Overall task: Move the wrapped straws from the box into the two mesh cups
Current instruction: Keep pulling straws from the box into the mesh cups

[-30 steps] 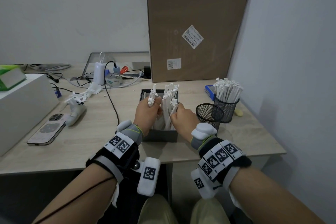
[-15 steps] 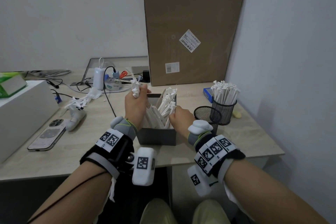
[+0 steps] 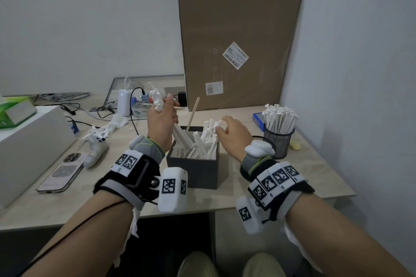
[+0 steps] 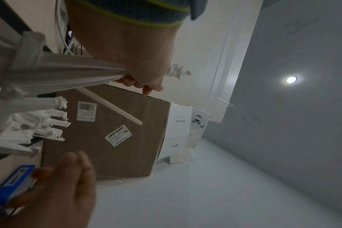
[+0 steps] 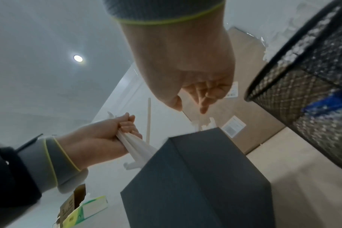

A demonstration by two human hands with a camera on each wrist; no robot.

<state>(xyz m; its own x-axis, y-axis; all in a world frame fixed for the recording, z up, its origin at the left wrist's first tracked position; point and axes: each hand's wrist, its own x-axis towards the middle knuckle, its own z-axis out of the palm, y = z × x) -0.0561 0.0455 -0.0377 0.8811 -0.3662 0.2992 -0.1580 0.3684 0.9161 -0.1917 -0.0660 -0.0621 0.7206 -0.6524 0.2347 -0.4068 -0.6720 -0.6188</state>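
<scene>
Wrapped straws (image 3: 203,141) fill the dark box (image 3: 198,171) at the middle of the head view, their lower ends hidden by its walls. The left hand (image 3: 161,122) has its fingers curled tight round a bundle of straws (image 3: 180,136), whose bottom tips remain inside the box. The right hand (image 3: 235,134) hovers with loose, spread fingers over the rest, holding nothing. The far mesh cup (image 3: 278,138) at right is packed with straws; the near mesh cup (image 3: 258,138) is mostly hidden behind the right wrist.

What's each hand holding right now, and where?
Left hand grips a bunch of straws near their upper ends. Right hand holds nothing.
</scene>
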